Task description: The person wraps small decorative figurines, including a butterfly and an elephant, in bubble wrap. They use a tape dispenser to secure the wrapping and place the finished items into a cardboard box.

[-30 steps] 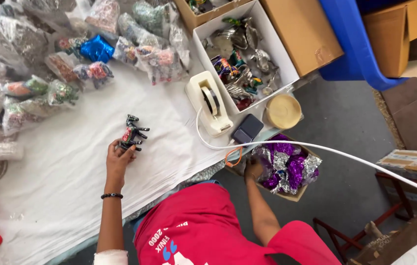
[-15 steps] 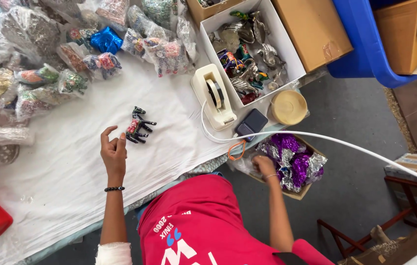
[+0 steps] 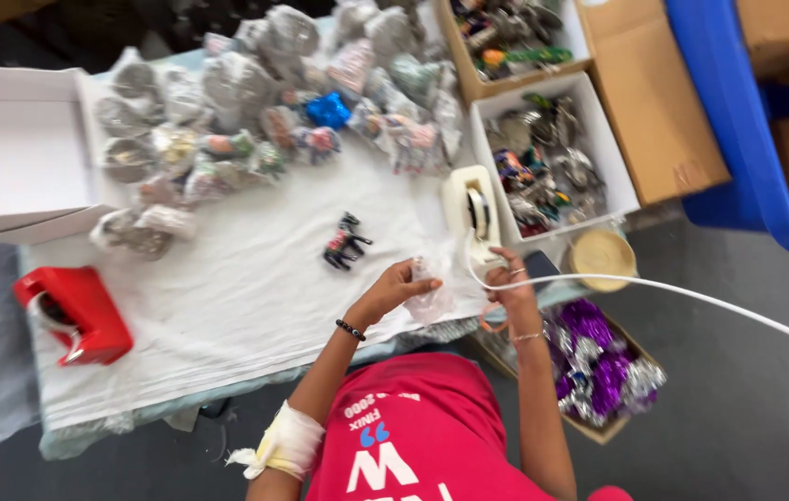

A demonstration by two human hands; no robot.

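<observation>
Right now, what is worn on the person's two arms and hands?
Both arms are bare below a red short-sleeved shirt with white lettering. The left hand has a black beaded bracelet at its wrist and a white and yellow bandage near the elbow. The right hand wears a ring and a thin wrist bracelet.

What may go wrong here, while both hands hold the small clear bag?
The white cable runs right past the right hand and might snag it. The small toy figure lies loose on the white cloth and may get knocked. The clear bag hangs at the table edge and could slip off.
</observation>
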